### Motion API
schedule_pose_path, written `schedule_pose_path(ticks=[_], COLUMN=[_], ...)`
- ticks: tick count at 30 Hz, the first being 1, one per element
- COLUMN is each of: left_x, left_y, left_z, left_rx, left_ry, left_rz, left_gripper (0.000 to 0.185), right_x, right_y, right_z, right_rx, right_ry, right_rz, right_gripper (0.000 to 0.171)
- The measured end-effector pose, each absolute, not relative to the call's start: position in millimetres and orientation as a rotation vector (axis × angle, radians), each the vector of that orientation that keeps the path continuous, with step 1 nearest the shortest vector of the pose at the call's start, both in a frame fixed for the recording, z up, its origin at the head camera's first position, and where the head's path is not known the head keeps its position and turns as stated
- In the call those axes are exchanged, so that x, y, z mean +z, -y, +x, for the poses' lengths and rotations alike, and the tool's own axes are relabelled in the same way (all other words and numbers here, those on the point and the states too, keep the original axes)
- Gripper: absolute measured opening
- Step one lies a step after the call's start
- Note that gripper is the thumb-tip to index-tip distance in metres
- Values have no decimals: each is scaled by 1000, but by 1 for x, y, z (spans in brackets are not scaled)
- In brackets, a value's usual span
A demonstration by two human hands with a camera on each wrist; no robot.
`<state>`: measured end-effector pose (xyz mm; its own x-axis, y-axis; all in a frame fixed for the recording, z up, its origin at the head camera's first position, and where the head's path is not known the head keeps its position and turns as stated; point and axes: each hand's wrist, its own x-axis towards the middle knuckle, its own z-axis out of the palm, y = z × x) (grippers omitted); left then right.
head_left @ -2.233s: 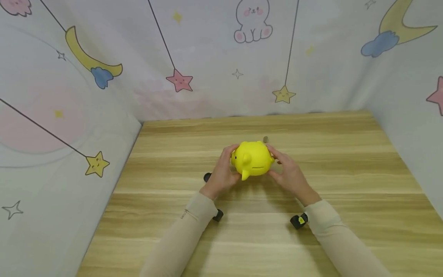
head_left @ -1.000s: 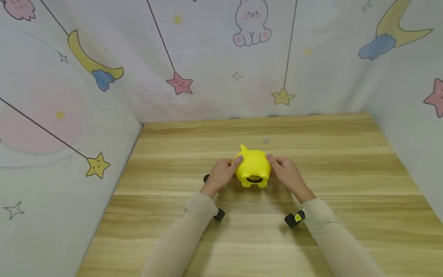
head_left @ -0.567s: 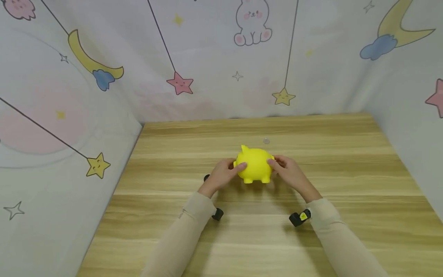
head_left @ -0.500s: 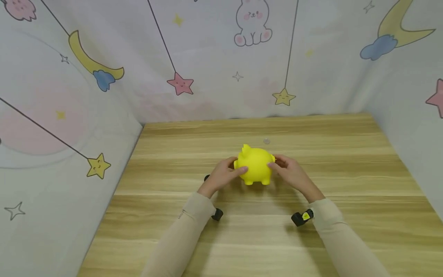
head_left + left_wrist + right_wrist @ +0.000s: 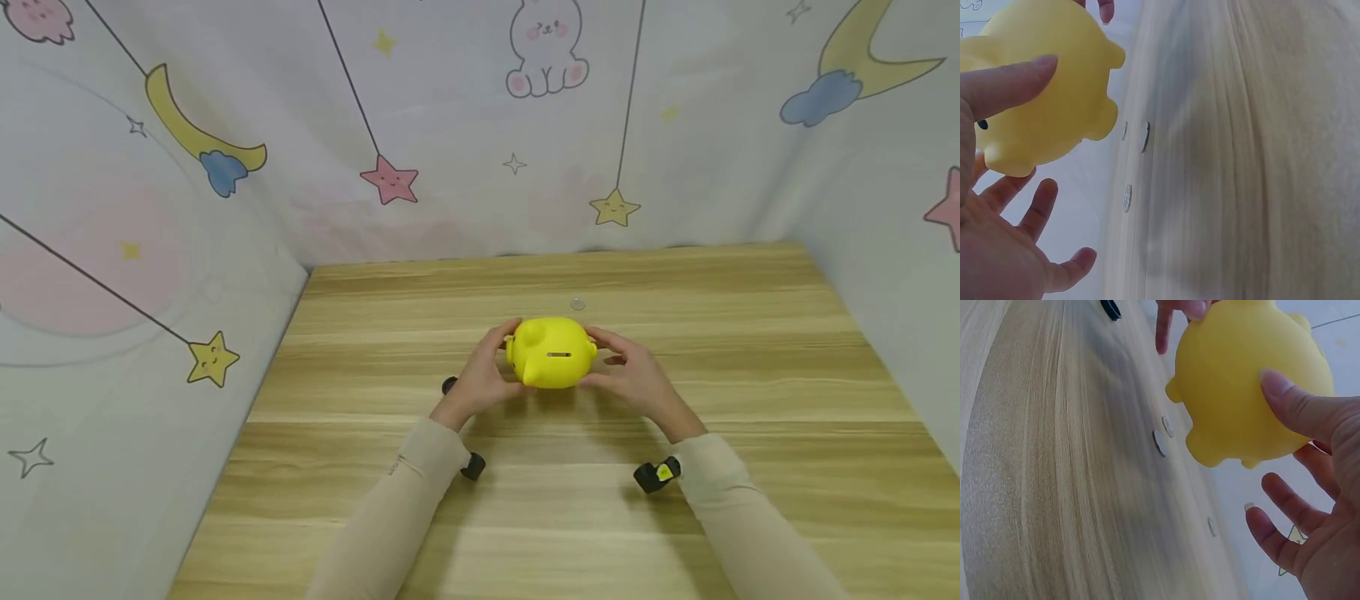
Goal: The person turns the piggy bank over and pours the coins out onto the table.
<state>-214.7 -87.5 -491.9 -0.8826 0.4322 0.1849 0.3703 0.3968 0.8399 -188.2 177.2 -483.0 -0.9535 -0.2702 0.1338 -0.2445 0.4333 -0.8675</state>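
Right now the yellow piggy bank (image 5: 552, 352) is held up off the wooden table (image 5: 750, 400), near its middle, with the coin slot (image 5: 558, 355) turned upward toward the head camera and its stubby legs pointing down. The left hand (image 5: 483, 377) holds the snout end, thumb laid along the flank and the other fingers spread loosely beneath, as the left wrist view shows (image 5: 997, 206). The right hand (image 5: 633, 375) takes the tail end the same way, thumb pressed on the rounded back and the fingers fanned open below (image 5: 1310, 506). So the grip is a light two-sided cradle more than a tight clutch. Three coins (image 5: 1160, 442) lie on the table under and just beyond the bank; one more shows faintly behind it in the head view (image 5: 577, 304). Judging by its smooth matte skin and rounded shape, the bank looks like soft vinyl or plastic: light, a little yielding, and apt to roll in the palm. The broad flanks offer the surest hold, since the ears and legs are small nubs that would slip out of a pinch.
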Motion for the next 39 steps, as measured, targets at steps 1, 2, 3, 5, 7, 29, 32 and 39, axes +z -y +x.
schedule_pose_path(ticks=[1,2,3,5,7,29,32,39], left_x=[-492,-492,-492,-492,-492,-483,-484,-484], left_y=[87,87,86,86,85,91,96,99], left_z=[-214,-214,-214,-214,-214,-216,-216,-211], left_rx=[1522,1527,1531,1537,1541,1595,1617,1626], left_ry=[-2582,-2588,-2596,-2615,-2635,-2402,-2365,-2292], left_rz=[738,739,740,756,781,684,632,535], left_gripper=[101,101,101,102,101,100,97,73], right_x=[-482,-481,-481,-481,-481,-478,-478,-477], right_y=[-177,-176,-175,-174,-173,-182,-181,-178], right_z=[-188,-187,-187,-187,-186,-188,-190,-189], right_rx=[-1587,-1584,-1580,-1564,-1559,-1731,-1764,-1719], right_ry=[-2654,-2669,-2684,-2727,-2766,-2527,-2498,-2547], right_rz=[-479,-486,-492,-517,-544,-567,-558,-407], right_gripper=[81,80,80,80,80,73,67,51])
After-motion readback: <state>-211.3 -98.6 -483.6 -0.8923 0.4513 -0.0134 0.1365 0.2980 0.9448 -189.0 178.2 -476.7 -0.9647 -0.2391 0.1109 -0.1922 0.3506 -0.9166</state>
